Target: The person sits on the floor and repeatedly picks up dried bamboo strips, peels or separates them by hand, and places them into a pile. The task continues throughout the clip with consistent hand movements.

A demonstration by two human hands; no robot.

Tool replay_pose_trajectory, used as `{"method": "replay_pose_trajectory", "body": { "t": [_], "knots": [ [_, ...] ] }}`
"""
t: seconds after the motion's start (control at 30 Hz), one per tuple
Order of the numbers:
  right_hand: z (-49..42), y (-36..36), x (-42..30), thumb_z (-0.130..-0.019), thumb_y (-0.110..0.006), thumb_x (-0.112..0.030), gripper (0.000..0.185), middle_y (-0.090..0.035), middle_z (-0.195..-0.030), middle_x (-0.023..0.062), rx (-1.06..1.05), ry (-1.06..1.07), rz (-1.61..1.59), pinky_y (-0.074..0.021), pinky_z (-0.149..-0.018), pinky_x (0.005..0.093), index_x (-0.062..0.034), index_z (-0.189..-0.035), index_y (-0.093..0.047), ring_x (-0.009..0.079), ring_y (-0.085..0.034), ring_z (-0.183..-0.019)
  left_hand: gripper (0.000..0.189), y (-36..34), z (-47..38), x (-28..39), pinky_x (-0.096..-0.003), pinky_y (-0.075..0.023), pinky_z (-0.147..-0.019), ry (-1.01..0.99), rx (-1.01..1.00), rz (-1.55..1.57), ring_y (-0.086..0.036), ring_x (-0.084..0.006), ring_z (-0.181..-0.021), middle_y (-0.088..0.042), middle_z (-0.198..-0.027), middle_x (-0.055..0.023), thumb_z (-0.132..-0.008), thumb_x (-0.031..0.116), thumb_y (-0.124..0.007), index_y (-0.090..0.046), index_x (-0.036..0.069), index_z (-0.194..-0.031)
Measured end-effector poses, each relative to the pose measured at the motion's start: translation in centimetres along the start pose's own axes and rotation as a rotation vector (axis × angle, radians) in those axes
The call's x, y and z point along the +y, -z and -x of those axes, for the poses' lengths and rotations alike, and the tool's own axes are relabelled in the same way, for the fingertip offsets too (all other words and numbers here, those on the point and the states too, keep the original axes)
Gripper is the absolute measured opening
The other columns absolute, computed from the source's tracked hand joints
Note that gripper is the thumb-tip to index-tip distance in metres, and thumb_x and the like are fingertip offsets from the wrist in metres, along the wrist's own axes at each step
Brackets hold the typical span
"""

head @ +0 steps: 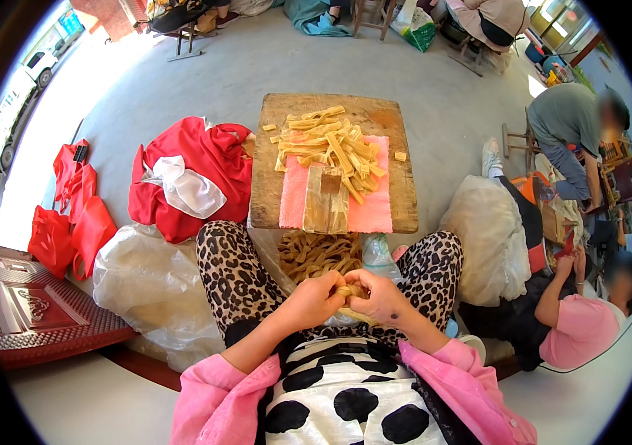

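Note:
Above my lap, my left hand (313,298) and my right hand (378,296) meet and pinch a folded yellow-tan strip (352,291) between their fingertips. Part of the strip is hidden by the fingers. Just beyond the hands, a plastic-lined container holds many darker tan strips (320,253). A worn wooden stool-like table (271,200) stands past my knees. On it, a loose pile of similar yellow strips (338,147) lies partly over a pink cloth (374,206). A block wrapped in clear tape (326,203) rests on the cloth at the near edge.
Red fabric (193,139) with a white cloth (185,186) lies left of the table. Filled translucent plastic bags (154,283) flank my legs, another bag (485,239) being on the right. Red bags (85,222) and a dark red door (43,303) are farther left. Co-workers (582,328) sit at right.

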State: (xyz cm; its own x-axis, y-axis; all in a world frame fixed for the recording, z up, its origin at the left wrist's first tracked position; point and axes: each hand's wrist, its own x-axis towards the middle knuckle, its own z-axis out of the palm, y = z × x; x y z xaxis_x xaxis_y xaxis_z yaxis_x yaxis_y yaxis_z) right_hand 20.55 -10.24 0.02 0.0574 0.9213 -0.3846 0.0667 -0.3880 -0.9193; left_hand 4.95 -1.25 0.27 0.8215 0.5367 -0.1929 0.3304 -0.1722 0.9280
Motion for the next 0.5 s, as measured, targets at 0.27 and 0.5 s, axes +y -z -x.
{"method": "replay_pose_trajectory", "body": {
  "t": [0.27,0.5],
  "knots": [
    [-0.2,-0.1,0.3,-0.081,-0.056,-0.005,0.021,-0.057,-0.099,0.0068,0.104,0.096,0.342,-0.0439,-0.076,0.0259,-0.0026,-0.101,-0.060,0.0165,-0.056,-0.087,0.017,-1.3,-0.1,-0.8,-0.0366,-0.0460,-0.057,-0.074,0.220,-0.136,-0.058,-0.0310,-0.062,-0.058,-0.071,-0.0157,-0.080,0.010,-0.058,-0.048,0.003,-0.092],
    [-0.1,1.9,0.1,-0.088,-0.055,-0.011,0.035,-0.055,-0.107,0.0028,-0.438,-0.164,-0.874,-0.0417,-0.087,0.0261,0.0021,-0.120,-0.048,0.0125,-0.053,-0.097,0.018,-0.7,-0.1,-0.8,-0.0401,-0.0461,-0.057,-0.290,0.366,-0.208,-0.058,-0.0341,-0.067,-0.056,-0.073,-0.0152,-0.079,0.016,-0.061,-0.050,0.004,-0.086]
  ]
}}
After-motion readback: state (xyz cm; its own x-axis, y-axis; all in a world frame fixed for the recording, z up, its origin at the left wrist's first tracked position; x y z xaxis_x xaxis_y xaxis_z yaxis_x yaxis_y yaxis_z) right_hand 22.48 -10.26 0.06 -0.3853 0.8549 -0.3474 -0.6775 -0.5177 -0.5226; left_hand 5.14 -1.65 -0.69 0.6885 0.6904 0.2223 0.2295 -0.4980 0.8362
